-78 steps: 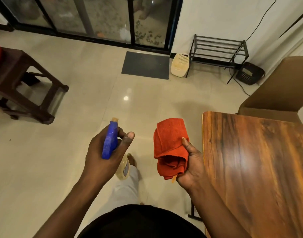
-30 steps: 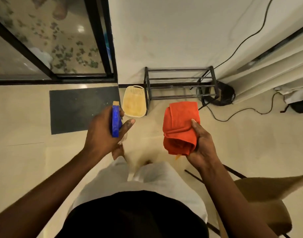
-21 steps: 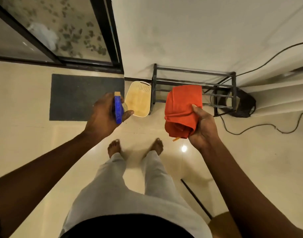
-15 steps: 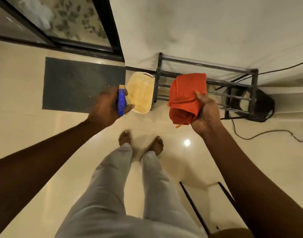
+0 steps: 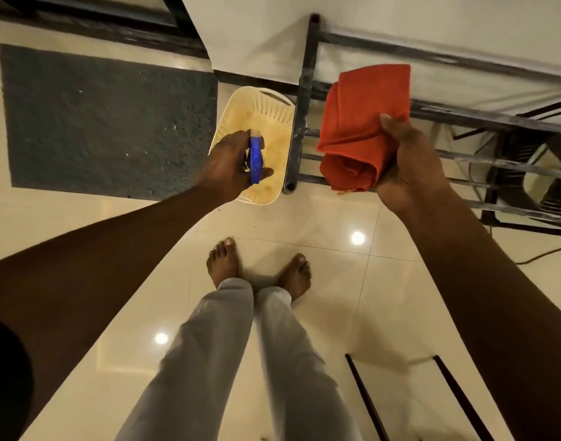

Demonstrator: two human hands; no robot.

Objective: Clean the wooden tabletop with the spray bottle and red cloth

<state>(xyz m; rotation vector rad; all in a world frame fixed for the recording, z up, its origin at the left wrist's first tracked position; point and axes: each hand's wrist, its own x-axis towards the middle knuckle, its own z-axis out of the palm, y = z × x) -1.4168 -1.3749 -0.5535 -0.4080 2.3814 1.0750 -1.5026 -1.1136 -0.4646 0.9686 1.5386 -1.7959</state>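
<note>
My left hand (image 5: 231,167) is closed around the spray bottle (image 5: 255,160), whose blue trigger head shows between the fingers, directly above a cream plastic basket (image 5: 269,122) on the floor. My right hand (image 5: 406,163) grips the folded red cloth (image 5: 361,122), held up in front of a black metal rack (image 5: 304,100). The wooden tabletop is out of view.
A dark doormat (image 5: 107,122) lies on the tiled floor at left, below a black-framed glass door. The rack stands against the white wall. A black device (image 5: 546,173) with a cable sits at right. Two thin black furniture legs (image 5: 365,399) show at bottom right. My bare feet (image 5: 260,272) stand on the tiles.
I turned away from the table and walked to the wall. My view has tilted down, and my left hand has lowered the spray bottle over the basket. The right hand still holds the cloth.
</note>
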